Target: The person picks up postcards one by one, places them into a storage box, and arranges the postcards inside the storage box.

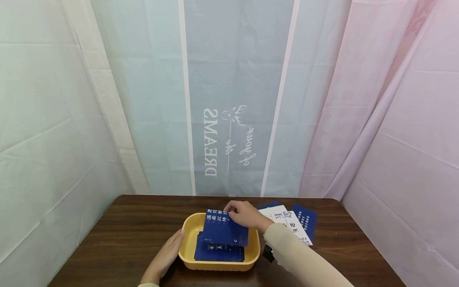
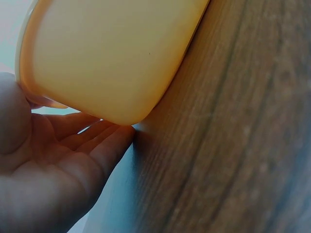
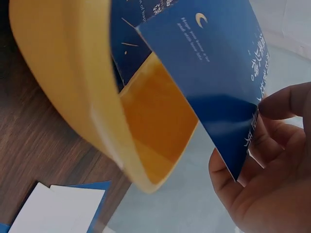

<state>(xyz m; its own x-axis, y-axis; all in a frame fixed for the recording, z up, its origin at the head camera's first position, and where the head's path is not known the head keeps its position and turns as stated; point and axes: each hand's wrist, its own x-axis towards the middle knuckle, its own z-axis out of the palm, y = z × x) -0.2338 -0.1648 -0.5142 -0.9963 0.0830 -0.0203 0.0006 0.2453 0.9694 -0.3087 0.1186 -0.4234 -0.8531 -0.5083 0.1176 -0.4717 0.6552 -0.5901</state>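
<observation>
A blue card (image 1: 226,229) with white characters and a small moon is pinched by its edge between the thumb and fingers of my right hand (image 1: 247,215). It is tilted above a yellow plastic basket (image 1: 255,255). Inside the basket lie other blue cards (image 1: 218,255), partly covered by the held one. My left hand (image 1: 166,253) rests against the basket's left side. In the left wrist view, its fairly straight fingers (image 2: 104,145) touch the outer wall (image 2: 107,63), with the thumb by the rim.
White cards (image 1: 283,217) and a blue card (image 1: 306,219) lie overlapping on the dark wooden table (image 1: 118,239), right of the basket. A small black object (image 1: 268,253) shows beside the right forearm. Pale curtains (image 1: 233,79) hang behind the table and at both sides.
</observation>
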